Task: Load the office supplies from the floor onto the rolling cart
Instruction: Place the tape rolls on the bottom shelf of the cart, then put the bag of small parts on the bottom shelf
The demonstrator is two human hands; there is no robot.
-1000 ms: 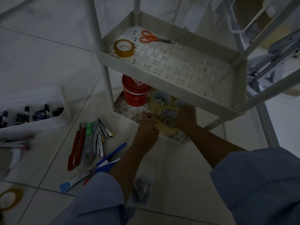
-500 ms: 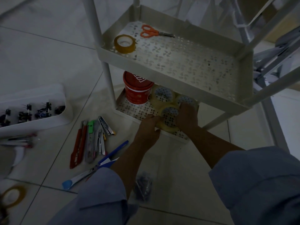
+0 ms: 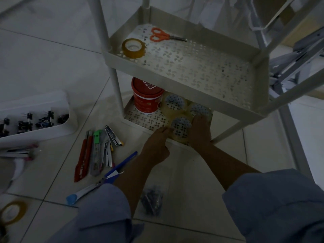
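The white rolling cart has a perforated lower shelf [image 3: 140, 118] and an upper shelf [image 3: 192, 67]. A cluster of three clear tape rolls [image 3: 180, 128] lies on the lower shelf beside a red tub [image 3: 147, 97]. My left hand [image 3: 157, 146] touches the left edge of the nearest roll, and my right hand [image 3: 199, 132] presses on the cluster's right side. A brown tape roll [image 3: 134, 48] and orange scissors [image 3: 160, 36] lie on the upper shelf. On the floor are several utility knives [image 3: 87, 151], blue scissors [image 3: 107, 178] and a small bag of clips [image 3: 152, 200].
A white bin [image 3: 57, 130] with black binder clips stands on the floor at left, with a blurred pink-tipped item [image 3: 21, 152] in front of it. A yellow tape roll [image 3: 13, 212] lies at the lower left. Metal frames [image 3: 298, 55] crowd the far right.
Both hands moved the clear tape rolls farther in over the lower shelf, and the rolls now lie flat on it beside the red tub.
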